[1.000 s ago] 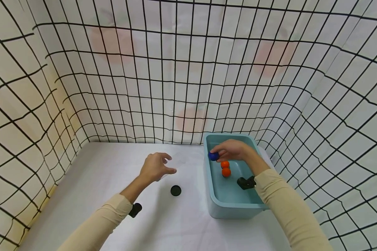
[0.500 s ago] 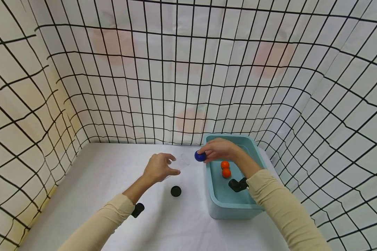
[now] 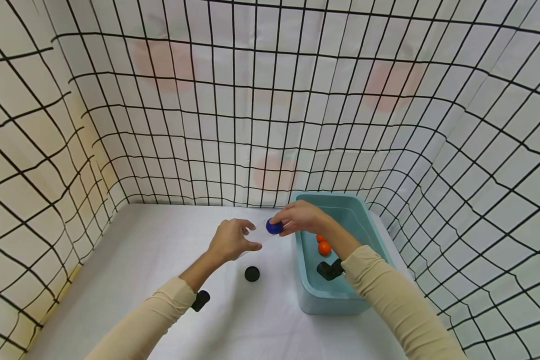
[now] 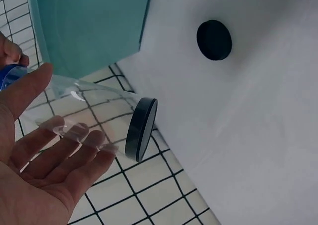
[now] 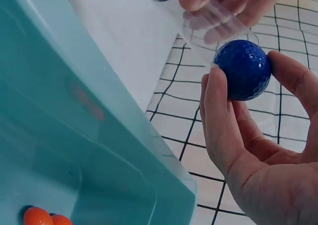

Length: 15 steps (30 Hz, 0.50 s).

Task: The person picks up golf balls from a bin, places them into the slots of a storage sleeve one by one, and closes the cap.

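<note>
My left hand (image 3: 232,241) (image 4: 44,180) holds a clear plastic tube (image 4: 89,118) almost level above the table, thumb on top and fingers beneath. A black cap (image 4: 141,128) closes the tube's end nearest me. The right hand (image 3: 299,218) (image 5: 218,115) pinches a dark blue dimpled ball (image 3: 274,227) (image 5: 243,68) between thumb and fingers. It holds the ball right at the tube's open far end (image 5: 213,21), beside the left fingers (image 5: 233,1). The tube is barely visible in the head view.
A teal bin (image 3: 324,302) (image 5: 74,135) stands on the white table at the right, with two orange balls (image 3: 324,247) (image 5: 42,217) inside. A loose black lid (image 3: 252,273) (image 4: 214,39) lies on the table near me. Grid-patterned cloth walls enclose the table.
The right hand has carried the blue ball out of the bin, leftward to the tube's open end. The left hand has kept its place, holding the tube.
</note>
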Motion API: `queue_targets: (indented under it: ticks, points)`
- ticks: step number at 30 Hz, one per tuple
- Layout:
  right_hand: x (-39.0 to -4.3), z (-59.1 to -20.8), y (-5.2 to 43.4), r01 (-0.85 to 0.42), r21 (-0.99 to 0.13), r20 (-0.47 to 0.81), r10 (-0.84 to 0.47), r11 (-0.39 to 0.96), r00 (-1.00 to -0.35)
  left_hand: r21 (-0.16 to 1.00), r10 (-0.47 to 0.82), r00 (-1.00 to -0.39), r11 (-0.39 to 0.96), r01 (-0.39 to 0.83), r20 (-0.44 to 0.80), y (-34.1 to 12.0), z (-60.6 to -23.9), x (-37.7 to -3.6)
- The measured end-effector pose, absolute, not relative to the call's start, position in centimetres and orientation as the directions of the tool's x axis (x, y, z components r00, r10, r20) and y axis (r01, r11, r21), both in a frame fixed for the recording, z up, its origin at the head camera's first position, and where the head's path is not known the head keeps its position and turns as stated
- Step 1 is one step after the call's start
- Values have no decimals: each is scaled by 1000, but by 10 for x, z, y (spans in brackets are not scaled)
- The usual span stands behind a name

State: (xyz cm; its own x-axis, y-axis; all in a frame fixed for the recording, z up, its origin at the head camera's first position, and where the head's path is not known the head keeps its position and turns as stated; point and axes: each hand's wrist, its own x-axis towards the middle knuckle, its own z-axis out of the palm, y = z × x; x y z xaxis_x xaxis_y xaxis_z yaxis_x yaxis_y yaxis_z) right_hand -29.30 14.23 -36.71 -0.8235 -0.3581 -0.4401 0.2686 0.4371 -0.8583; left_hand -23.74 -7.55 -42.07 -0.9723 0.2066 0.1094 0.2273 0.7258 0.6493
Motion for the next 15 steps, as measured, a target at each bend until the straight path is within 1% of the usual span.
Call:
queue_targets:
  ticks: [9,15]
  points:
    - [-288,-367,139,222,-860,-411,-366,460,-835,653,222,-965,712,258,140,-73,-419,-238]
    - [-287,-367,138,228,-857,-413,-351,463,-840,640,226,-960,716,278,164,-72,-418,-237]
